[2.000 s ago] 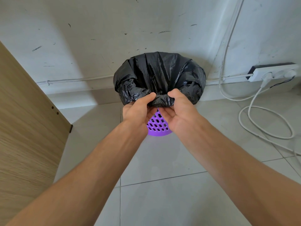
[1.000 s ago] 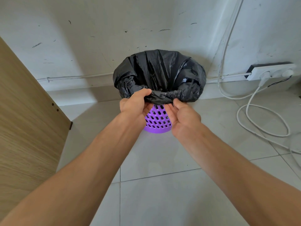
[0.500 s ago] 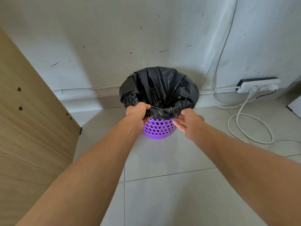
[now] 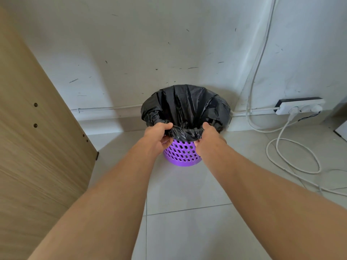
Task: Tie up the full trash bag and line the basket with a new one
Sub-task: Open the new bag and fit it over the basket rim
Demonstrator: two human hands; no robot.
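A white wall (image 4: 150,44) fills the far side of the scene, marked with dark scuffs, and meets a floor of pale grey tiles (image 4: 187,231). A wooden panel (image 4: 33,147) with small screw holes stands along the left edge, from near to far.

The purple basket (image 4: 181,153), perforated with rows of oblong holes, stands upright on the floor against the foot of the wall, centre of the scene. A black trash bag (image 4: 185,106) lines it; the bag's mouth is open and its rim is folded outward over the basket's top, so only the lower part of the basket shows. The bag's inside is dark, and its contents cannot be made out.

Two bare forearms reach from the near edge to the basket. The left hand (image 4: 157,137) grips the rolled rim of the bag at the near left, thumb over the top and fingers curled beneath. The right hand (image 4: 208,138) grasps the same rolled rim at the near right, thumb above and fingers tucked under the fold. A bunched length of black plastic runs between the two hands.

On the far right, a white power strip (image 4: 300,106) sits at the base of the wall, with plugs inserted. White cables (image 4: 293,152) loop from it over the floor, and one cable runs up the wall.
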